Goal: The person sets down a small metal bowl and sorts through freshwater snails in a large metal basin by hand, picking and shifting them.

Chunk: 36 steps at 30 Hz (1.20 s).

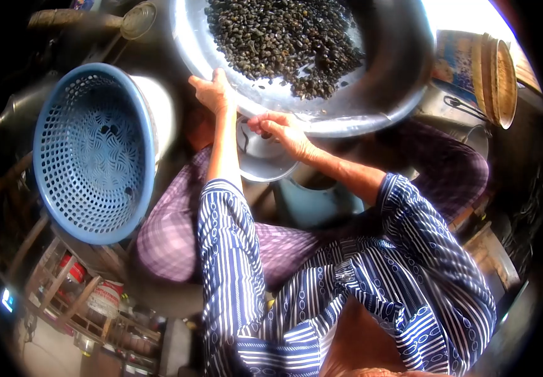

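Shells (284,47) lie ahead of both hands in the basin (394,69), left hand (213,94) grasping its rim, right hand (289,135) curled, its hold unclear.

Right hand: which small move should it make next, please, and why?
Perhaps the right hand should open over the small bowl: it appears pinched above it, though what it holds is unclear. The left hand is already at the rim of the basin.

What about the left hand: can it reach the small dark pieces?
Probably yes: the left hand is at the rim of the metal basin, and the small dark pieces lie uncovered inside, just past it.
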Available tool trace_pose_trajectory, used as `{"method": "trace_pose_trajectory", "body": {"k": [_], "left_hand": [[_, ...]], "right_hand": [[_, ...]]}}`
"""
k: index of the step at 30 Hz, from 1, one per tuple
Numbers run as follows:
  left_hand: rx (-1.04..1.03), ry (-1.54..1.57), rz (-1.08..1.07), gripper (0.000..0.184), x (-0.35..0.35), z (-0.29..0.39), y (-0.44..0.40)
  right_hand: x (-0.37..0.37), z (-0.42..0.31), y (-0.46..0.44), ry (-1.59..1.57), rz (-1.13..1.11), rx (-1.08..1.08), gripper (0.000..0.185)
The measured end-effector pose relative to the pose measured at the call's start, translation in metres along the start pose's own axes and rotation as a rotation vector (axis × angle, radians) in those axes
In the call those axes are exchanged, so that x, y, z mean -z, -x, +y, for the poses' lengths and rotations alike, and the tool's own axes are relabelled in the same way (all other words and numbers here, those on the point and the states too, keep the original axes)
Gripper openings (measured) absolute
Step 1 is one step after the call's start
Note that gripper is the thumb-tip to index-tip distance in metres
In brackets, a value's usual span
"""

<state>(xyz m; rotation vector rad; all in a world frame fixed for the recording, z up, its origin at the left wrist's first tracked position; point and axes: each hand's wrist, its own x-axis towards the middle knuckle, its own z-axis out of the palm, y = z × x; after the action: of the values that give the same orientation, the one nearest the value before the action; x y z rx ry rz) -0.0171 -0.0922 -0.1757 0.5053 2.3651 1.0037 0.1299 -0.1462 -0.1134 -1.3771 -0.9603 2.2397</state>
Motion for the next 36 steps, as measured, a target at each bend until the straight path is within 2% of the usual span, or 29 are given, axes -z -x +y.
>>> {"method": "trace_pose_trajectory", "body": {"k": [3,6,8,10,12,14,16,18,20,21,22,24,26,27,30,31,34,36], "left_hand": [[-0.012,0.019,0.010,0.040,0.000,-0.003,-0.001],[-0.019,0.014,0.005,0.039,-0.002,-0.003,-0.001],[-0.021,0.034,0.005,0.039,-0.003,-0.005,-0.002],[-0.015,0.045,-0.001,0.039,-0.001,-0.003,-0.001],[0.004,0.054,0.000,0.039,-0.001,-0.002,0.000],[-0.011,0.077,-0.005,0.039,-0.003,-0.006,-0.001],[-0.022,0.093,-0.002,0.039,-0.004,-0.009,-0.003],[-0.028,0.129,-0.004,0.039,-0.004,-0.010,-0.002],[-0.016,0.122,-0.006,0.038,-0.005,-0.013,-0.003],[-0.005,0.122,-0.009,0.038,-0.004,-0.012,-0.003],[-0.005,0.119,-0.012,0.038,-0.004,-0.011,-0.003],[-0.009,0.125,-0.008,0.038,-0.003,-0.008,-0.001],[-0.001,0.127,-0.013,0.038,-0.004,-0.010,-0.002],[0.003,0.127,-0.015,0.038,-0.004,-0.011,-0.003],[-0.027,0.178,-0.002,0.039,-0.005,-0.009,-0.001],[-0.006,0.144,-0.006,0.039,-0.005,-0.010,-0.001],[-0.015,0.110,0.003,0.039,-0.005,-0.009,-0.002],[-0.018,0.154,-0.006,0.039,-0.004,-0.007,-0.002]], "right_hand": [[0.000,0.007,-0.003,0.298,-0.029,0.232,0.022],[0.000,0.007,-0.002,0.146,-0.010,0.117,0.019],[0.009,-0.001,-0.011,0.091,0.010,0.142,0.018],[0.023,-0.004,-0.029,0.037,0.249,0.122,0.019],[0.060,0.012,-0.060,0.446,0.314,0.264,0.019],[0.073,0.013,-0.081,0.848,0.425,0.318,0.018],[0.082,0.008,-0.104,1.068,0.304,0.445,0.021],[0.083,0.013,-0.123,1.117,0.271,0.543,0.024],[0.082,0.030,-0.139,1.363,0.189,0.588,0.033],[0.083,0.036,-0.138,1.464,0.082,0.475,0.042],[0.084,0.042,-0.132,1.548,0.081,0.543,0.047],[0.095,0.040,-0.110,1.465,-0.068,0.472,0.046],[0.107,0.026,-0.082,1.548,-0.102,0.312,0.043],[0.121,0.024,-0.071,1.648,-0.116,0.390,0.044],[0.147,0.013,-0.050,1.744,-0.134,0.355,0.040],[0.157,0.013,-0.050,1.782,-0.142,0.478,0.031],[0.176,-0.004,-0.044,1.886,-0.405,0.180,0.016],[0.182,-0.005,-0.039,1.933,-0.363,0.222,0.015]]}}
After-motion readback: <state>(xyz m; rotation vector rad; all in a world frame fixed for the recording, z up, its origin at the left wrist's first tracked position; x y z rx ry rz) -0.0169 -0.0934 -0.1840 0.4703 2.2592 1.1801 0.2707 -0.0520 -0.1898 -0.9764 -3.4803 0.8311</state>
